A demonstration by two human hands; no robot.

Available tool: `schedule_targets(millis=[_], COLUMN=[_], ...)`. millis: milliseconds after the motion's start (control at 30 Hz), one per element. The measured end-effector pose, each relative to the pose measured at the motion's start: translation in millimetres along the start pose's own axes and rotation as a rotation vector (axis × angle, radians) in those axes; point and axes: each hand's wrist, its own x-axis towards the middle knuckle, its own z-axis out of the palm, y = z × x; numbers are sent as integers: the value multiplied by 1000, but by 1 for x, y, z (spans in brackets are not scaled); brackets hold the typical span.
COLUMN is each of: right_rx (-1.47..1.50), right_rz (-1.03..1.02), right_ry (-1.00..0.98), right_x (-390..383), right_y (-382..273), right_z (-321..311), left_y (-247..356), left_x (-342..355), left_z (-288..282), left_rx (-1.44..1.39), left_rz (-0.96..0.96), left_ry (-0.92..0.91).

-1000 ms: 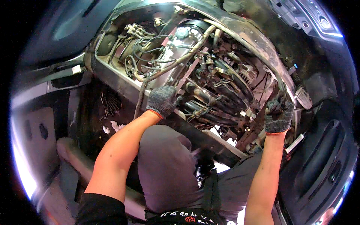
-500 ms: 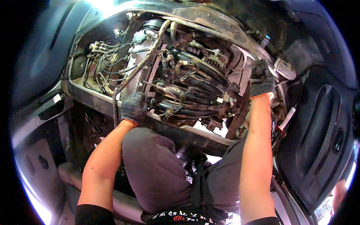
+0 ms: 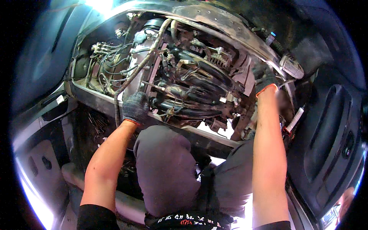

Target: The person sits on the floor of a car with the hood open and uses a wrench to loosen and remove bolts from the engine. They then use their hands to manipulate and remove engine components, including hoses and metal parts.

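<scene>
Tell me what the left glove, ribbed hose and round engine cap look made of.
Left glove: knitted fabric, dull dark grey, by its flecked, fuzzy texture. Ribbed hose: probably matt plastic or rubber, by its ringed ridges. Round cap: likely dull plastic, by its even pale greenish colour; painted metal is possible.

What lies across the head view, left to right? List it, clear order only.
White tag, thin metal rods, left hand, black pipes, right hand, pale ribbed piece.
</scene>
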Motion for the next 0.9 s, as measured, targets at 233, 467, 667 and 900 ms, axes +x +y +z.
schedule_targets(millis=[233, 467, 667, 900], right_rx=[-160, -1427, -1507, -1710], right_rz=[187, -420, -779, -1227], right_ry=[-245, -290, 39, -273], right_x=[-17, -22, -59, 20], right_y=[-25, -43, -112, -75], right_z=[-2, -59, -20, 103], left_y=[8, 7, 6, 9], left_x=[2, 4, 1, 5], left_z=[-3, 11, 2, 8], left_rx=[-40, 47, 51, -16], left_rz=[-16, -62, -97, -158], left_ry=[18, -24, -71, -55])
